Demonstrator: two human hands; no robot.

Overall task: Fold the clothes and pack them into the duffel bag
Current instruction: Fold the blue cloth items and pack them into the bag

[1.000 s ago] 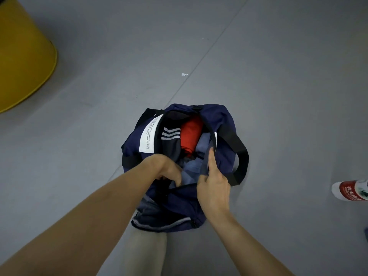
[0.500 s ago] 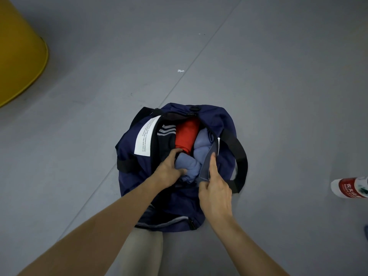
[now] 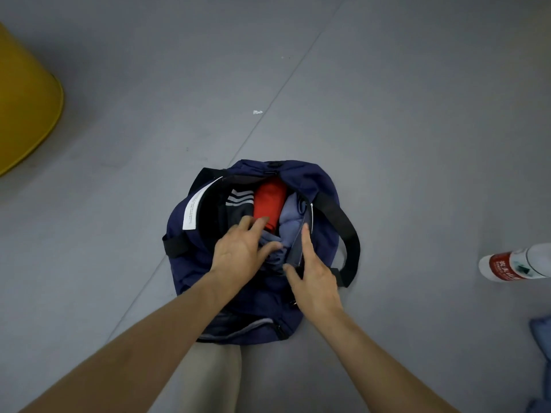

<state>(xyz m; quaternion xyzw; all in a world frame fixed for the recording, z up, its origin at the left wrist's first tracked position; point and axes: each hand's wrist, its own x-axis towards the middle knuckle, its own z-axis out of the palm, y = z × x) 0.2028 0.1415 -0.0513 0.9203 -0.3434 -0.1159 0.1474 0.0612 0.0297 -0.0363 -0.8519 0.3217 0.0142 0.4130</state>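
Note:
A navy duffel bag [image 3: 320, 186] stands open on the grey floor, with black strap handles and a white label inside its left rim. Packed in it side by side are a dark garment with white stripes [image 3: 237, 201], a red garment [image 3: 269, 198] and a blue-grey garment [image 3: 289, 219]. My left hand [image 3: 241, 251] lies over the opening with its fingers spread and straight, pressing on the clothes. My right hand [image 3: 313, 272] holds the bag's right rim flap, index finger straight along the outside and thumb on the inside.
A yellow rounded object [image 3: 26, 105] stands at the far left. A plastic bottle with a red label [image 3: 515, 263] lies on the floor at the right edge. Blue cloth [image 3: 541, 338] shows at the lower right corner. A small white scrap [image 3: 257, 112] lies beyond the bag.
My left hand has come up out of the bag, let go of the blue-grey garment and flattened its fingers over the clothes. My right hand stays on the right rim.

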